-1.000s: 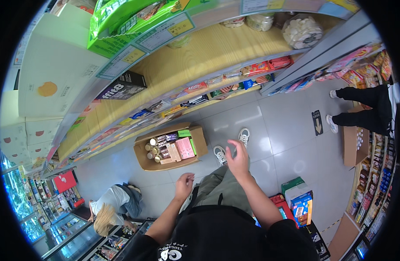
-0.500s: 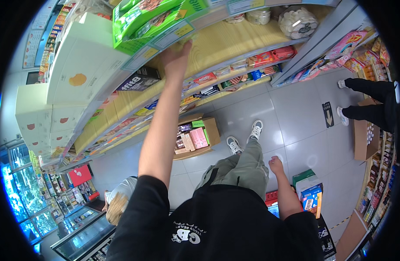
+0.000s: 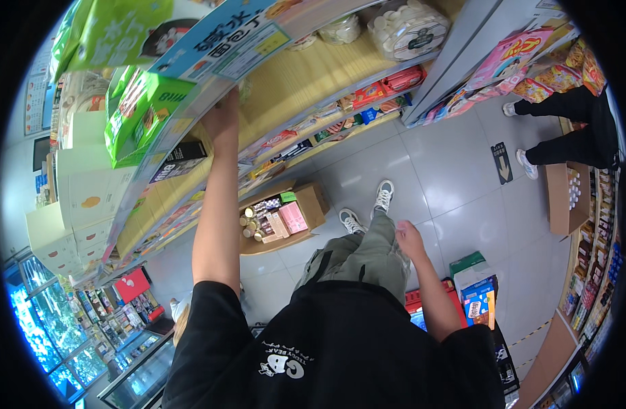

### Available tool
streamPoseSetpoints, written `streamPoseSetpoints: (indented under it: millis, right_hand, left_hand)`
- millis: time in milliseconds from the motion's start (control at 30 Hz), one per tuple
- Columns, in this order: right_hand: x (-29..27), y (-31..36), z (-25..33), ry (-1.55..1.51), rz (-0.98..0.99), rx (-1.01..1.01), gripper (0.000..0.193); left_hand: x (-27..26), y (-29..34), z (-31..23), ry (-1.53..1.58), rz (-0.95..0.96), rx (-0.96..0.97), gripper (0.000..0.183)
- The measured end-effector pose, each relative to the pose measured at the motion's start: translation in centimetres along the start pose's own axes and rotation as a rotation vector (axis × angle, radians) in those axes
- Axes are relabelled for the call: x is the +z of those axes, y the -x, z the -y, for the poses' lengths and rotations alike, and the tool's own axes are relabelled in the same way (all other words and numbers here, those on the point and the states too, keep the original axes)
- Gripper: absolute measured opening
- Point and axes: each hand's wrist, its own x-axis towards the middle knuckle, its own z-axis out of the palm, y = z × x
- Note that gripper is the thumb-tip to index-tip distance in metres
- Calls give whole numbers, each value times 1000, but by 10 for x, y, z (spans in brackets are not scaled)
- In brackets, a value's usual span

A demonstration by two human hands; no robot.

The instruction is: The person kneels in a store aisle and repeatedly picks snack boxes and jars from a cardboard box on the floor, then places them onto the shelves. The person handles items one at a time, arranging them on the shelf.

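Now the left grip point(image 3: 221, 126) is in at the wooden shelf point(image 3: 285, 82); a second ago it hung low before the body, and half a second ago it was already up here. So the work, I'd judge, sits at this shelf, with the carton point(image 3: 315, 204) below and to the right of that grip left alone. Its far end is lost under the price strip point(image 3: 251, 53), so how wide it is, or what it has, I cannot tell. Just right of it peeks a pale, see-through thing point(image 3: 245, 90), too covered to name. And the right grip point(image 3: 409, 238)? Well below and right, spread a second ago, loosely bent now, nothing seen in it, too blurred to call fully closed. Edges: the strip crosses close above the left grip, a black box point(image 3: 182, 162) stands near on its left. Room: bare wood stretches right, toward a jar of white pieces point(image 3: 408, 31); beside the right grip, open floor point(image 3: 456, 221).
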Motion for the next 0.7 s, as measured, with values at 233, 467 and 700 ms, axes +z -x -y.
streamPoseSetpoints:
  millis: [233, 467, 700]
  right_hand:
    - [-49, -75, 129, -122, -49, -210, 33]
    - [-103, -80, 287, -198, -133, -505, 36]
    - [-108, -102, 360, -219, -208, -653, 39]
  left_hand:
    - [55, 64, -83, 115, -19, -108, 85]
    - [111, 73, -126, 232, 35, -191, 86]
    - [146, 72, -136, 122, -2, -98, 85]
